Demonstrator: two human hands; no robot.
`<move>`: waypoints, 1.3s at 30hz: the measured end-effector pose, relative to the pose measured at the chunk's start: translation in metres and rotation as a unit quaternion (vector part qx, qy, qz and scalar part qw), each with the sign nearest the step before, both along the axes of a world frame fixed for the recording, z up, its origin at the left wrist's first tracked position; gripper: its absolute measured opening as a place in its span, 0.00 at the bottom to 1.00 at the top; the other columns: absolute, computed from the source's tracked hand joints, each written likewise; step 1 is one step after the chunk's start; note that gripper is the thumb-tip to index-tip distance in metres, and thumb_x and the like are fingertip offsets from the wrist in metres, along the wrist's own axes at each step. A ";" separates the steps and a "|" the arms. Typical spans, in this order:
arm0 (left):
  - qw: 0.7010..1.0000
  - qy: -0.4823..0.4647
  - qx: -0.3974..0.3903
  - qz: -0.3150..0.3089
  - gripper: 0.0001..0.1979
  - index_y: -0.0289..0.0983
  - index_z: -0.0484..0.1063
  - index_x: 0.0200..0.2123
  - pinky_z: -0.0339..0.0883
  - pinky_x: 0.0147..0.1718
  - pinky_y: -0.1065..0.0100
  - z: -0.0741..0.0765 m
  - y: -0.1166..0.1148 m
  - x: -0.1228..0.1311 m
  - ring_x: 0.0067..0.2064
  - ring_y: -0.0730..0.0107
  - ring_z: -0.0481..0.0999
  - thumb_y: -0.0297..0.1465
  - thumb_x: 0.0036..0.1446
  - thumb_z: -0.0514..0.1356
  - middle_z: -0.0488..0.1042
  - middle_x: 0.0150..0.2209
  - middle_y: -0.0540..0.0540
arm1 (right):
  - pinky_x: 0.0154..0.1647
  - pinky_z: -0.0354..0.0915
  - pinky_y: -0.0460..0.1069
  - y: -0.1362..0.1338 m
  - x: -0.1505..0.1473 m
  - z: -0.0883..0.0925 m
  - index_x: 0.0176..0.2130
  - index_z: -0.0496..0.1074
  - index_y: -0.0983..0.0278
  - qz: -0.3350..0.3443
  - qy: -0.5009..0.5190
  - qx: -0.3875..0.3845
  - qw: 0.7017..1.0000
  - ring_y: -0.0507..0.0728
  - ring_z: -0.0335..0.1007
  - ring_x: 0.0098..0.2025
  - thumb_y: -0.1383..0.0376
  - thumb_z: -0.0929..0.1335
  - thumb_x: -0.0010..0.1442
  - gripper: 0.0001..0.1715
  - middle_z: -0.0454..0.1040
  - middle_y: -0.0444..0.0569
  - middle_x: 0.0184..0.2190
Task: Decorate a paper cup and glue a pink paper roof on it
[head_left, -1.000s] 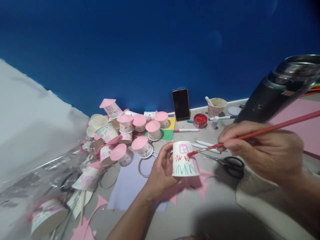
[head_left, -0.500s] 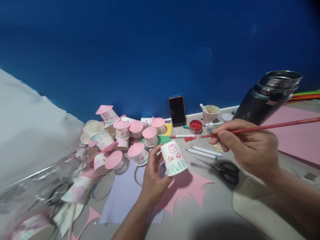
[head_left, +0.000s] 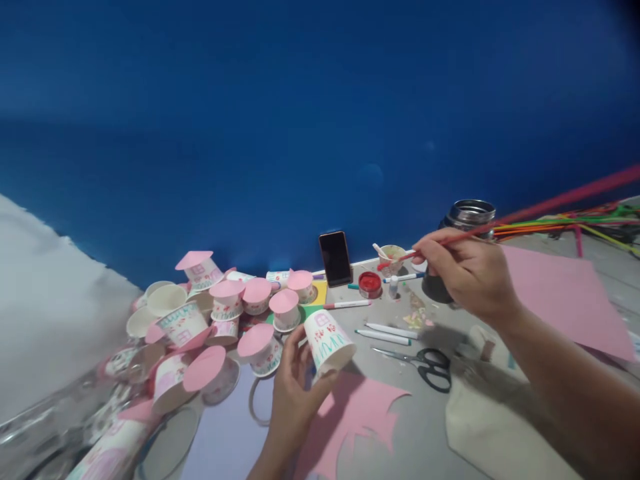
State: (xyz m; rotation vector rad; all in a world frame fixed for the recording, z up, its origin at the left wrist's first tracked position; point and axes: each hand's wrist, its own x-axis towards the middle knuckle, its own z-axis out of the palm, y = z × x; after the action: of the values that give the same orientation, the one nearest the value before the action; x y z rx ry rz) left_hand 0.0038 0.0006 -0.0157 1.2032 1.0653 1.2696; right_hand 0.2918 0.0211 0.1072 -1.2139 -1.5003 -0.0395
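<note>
My left hand (head_left: pixel 291 399) is closed round a white paper cup (head_left: pixel 329 344), upside down and tilted, painted with a pink window, red marks and green grass. My right hand (head_left: pixel 467 273) pinches a long red paintbrush (head_left: pixel 525 213). Its red tip hovers over a small paper cup with a stick in it (head_left: pixel 392 257), just right of a round red paint pot (head_left: pixel 370 284). The brush is well away from the held cup.
Several decorated cups with pink paper roofs (head_left: pixel 225 313) are heaped at the left. A phone (head_left: pixel 335 258) leans on the blue wall. Markers (head_left: pixel 390 331), scissors (head_left: pixel 425 363), pink paper scraps (head_left: pixel 360 413), a dark flask (head_left: pixel 460 227), a pink sheet (head_left: pixel 565 293) and coloured sticks (head_left: pixel 575 223) lie around.
My right hand lifted the brush off the held cup and carried it back towards the paint pot and small cup. The left hand tilted its cup. The view swung upward.
</note>
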 end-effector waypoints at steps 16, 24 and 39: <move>0.999 0.020 0.012 0.045 0.43 0.42 0.66 0.64 0.69 0.59 0.53 -0.004 0.005 -0.002 0.64 0.43 0.73 0.45 0.47 0.74 0.73 0.63 0.36 | 0.39 0.64 0.49 0.094 -0.015 0.012 0.37 0.78 0.63 -0.052 -0.295 -0.325 0.897 0.60 0.79 0.42 0.55 0.62 0.74 0.22 0.84 0.55 0.39; 0.996 0.035 -0.017 0.076 0.41 0.43 0.69 0.62 0.71 0.58 0.55 0.001 0.002 0.004 0.64 0.43 0.73 0.44 0.44 0.76 0.74 0.63 0.38 | 0.51 0.74 0.59 0.123 -0.019 -0.023 0.54 0.74 0.64 -0.033 -0.310 -0.399 0.862 0.61 0.76 0.51 0.56 0.68 0.72 0.18 0.77 0.55 0.53; 0.974 -0.140 -0.166 0.065 0.44 0.38 0.75 0.57 0.80 0.43 0.56 0.005 0.009 -0.001 0.48 0.44 0.83 0.42 0.34 0.79 0.83 0.47 0.38 | 0.52 0.70 0.58 0.099 -0.029 -0.017 0.53 0.76 0.67 -0.033 -0.248 -0.375 0.893 0.67 0.77 0.52 0.53 0.65 0.72 0.23 0.81 0.62 0.46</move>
State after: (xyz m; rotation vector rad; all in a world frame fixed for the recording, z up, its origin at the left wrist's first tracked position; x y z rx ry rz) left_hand 0.0027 0.0093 -0.0110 0.6894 1.1062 1.2554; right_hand 0.2633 0.1201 0.0904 -1.9822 -2.0071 0.2210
